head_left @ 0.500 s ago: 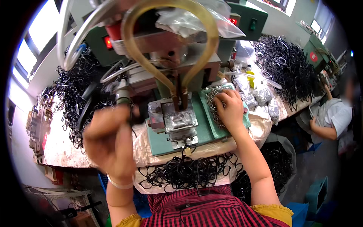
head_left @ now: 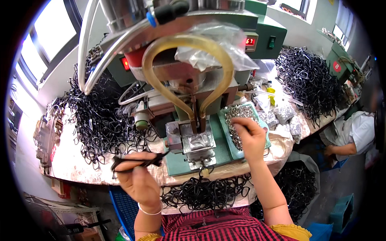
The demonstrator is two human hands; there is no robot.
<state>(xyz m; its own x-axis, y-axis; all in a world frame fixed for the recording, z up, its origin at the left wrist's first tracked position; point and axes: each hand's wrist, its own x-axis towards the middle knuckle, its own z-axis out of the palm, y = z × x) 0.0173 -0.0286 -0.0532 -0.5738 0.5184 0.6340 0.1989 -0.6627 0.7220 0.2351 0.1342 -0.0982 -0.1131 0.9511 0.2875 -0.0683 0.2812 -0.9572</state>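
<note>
Black plastic eyeglass frame (head_left: 141,162), slightly blurred, is gripped in my left hand (head_left: 141,185), just left of the machine's metal fixture (head_left: 200,141). One dark end of it points toward that fixture. My right hand (head_left: 254,143) is over the teal tray (head_left: 236,152), its thumb and fingers drawn together in a pinch. Small shiny metal parts (head_left: 241,111) fill the tray. Whatever sits between those fingertips is too small to make out. Two brown electrodes (head_left: 198,125) stand above the fixture, joined to a looped amber hose (head_left: 228,80).
Tangled black frames are heaped on the left (head_left: 100,116), the far right (head_left: 307,80) and the table's front edge (head_left: 207,188). Bags of metal parts (head_left: 284,113) lie right of the tray. A co-worker (head_left: 358,134) sits at the far right.
My left hand has come down and nearer to me, away from the green-tipped knob, and the eyeglass frame now shows in it. My right hand has drawn back slightly within the tray. The view has shifted.
</note>
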